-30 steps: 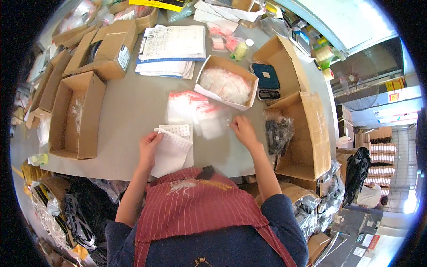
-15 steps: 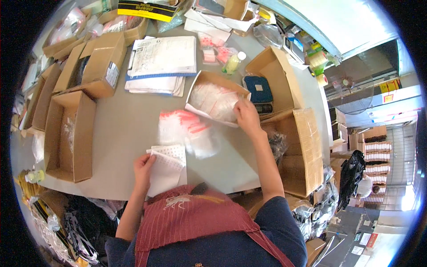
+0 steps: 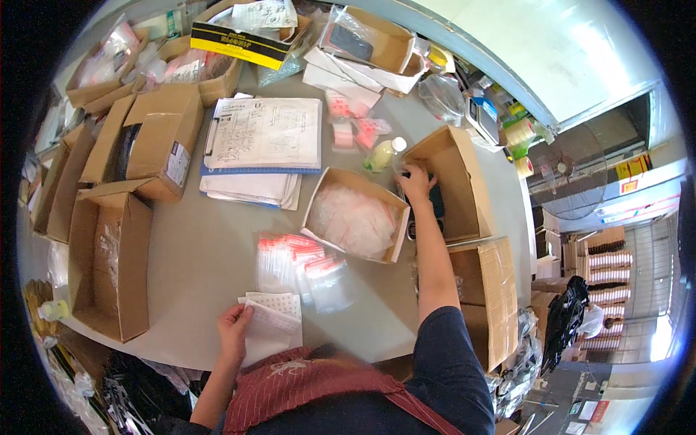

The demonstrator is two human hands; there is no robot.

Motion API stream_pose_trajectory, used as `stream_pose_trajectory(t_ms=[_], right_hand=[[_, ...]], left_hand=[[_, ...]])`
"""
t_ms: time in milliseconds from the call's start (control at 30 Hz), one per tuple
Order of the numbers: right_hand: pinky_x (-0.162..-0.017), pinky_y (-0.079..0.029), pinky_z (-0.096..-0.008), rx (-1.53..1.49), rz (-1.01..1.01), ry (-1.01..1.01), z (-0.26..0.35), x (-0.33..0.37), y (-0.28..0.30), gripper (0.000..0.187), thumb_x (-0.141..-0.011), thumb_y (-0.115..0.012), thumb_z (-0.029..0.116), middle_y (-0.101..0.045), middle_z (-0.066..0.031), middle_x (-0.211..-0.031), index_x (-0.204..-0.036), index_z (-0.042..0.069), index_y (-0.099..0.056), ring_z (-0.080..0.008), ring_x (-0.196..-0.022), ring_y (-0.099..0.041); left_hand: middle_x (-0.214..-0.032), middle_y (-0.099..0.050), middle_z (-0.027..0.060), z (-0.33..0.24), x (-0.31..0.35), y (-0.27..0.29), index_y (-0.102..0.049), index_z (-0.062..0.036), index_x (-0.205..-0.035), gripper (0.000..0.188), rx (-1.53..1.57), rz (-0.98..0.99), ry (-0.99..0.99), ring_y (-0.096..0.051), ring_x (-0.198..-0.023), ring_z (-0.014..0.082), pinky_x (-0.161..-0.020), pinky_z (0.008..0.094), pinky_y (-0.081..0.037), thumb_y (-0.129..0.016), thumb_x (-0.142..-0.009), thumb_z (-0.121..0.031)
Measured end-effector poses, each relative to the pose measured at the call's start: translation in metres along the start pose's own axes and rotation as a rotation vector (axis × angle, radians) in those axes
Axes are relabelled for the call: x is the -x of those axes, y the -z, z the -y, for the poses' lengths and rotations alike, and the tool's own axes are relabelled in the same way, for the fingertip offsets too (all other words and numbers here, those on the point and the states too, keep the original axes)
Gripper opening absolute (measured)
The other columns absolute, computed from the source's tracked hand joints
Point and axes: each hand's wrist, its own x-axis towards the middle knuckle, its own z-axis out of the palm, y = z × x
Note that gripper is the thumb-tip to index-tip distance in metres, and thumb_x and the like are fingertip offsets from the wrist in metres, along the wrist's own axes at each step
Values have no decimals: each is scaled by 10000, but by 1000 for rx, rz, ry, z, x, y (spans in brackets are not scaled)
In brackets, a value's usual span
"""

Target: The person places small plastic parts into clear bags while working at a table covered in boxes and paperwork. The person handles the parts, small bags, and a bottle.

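Note:
My left hand [image 3: 233, 328] pinches the left edge of printed white sheets [image 3: 274, 317], which look like sticker sheets, at the table's front edge. My right hand [image 3: 416, 184] reaches over the dark blue pad [image 3: 436, 200] of a small device with a display, its fingers bent and apart; what lies under them is hidden. Left of that forearm stands a white-sided carton [image 3: 353, 217] full of clear plastic bags. Between it and the sheets, clear zip bags [image 3: 293, 264] with red strips lie fanned out on the table.
Open cardboard boxes [image 3: 464, 185] stand along the right, and a long one [image 3: 109, 268] at the left. Behind are a clipboard with papers [image 3: 264, 134], a bottle of pale green liquid [image 3: 384, 155] and red-and-clear packets [image 3: 353, 125]. A fan [image 3: 573, 174] is at far right.
My right hand has left the right rim of the white-sided carton and gone over the dark blue pad. My left hand keeps the sheets. The whole view has tilted upward.

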Motion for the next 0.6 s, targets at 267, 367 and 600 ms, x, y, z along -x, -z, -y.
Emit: stream_pose_trajectory(t_ms=[267, 367, 600], right_hand=[[-867, -517, -390, -624, -464, 86, 56, 75, 61, 153, -893, -659, 171, -681, -167, -945, -940, 29, -689, -342, -873, -636], [-901, -513, -417, -469, -193, 460, 77, 131, 53, 232, -869, -679, 144, -683, -191, -1058, -1061, 14, -673, -370, -1000, -641], [-870, -530, -379, -955, 1, 132, 147, 248, 126, 112, -897, -650, 28, -705, -185, -1057, -976, -26, -709, -332, -941, -684]], left_hand=[[-905, -680, 15, -13, 9, -7, -704, 27, -1027, 245, -10, -63, 46, -592, -793, 94, -730, 248, -467, -681, -925, -196], [-911, -681, 18, -13, 8, -8, -704, 28, -1036, 252, -38, -52, 42, -597, -805, 98, -736, 251, -471, -679, -928, -198], [-897, -679, 25, -4, 8, 0, -702, 6, -1052, 277, -80, -61, 26, -595, -791, 112, -722, 254, -466, -677, -914, -234]])
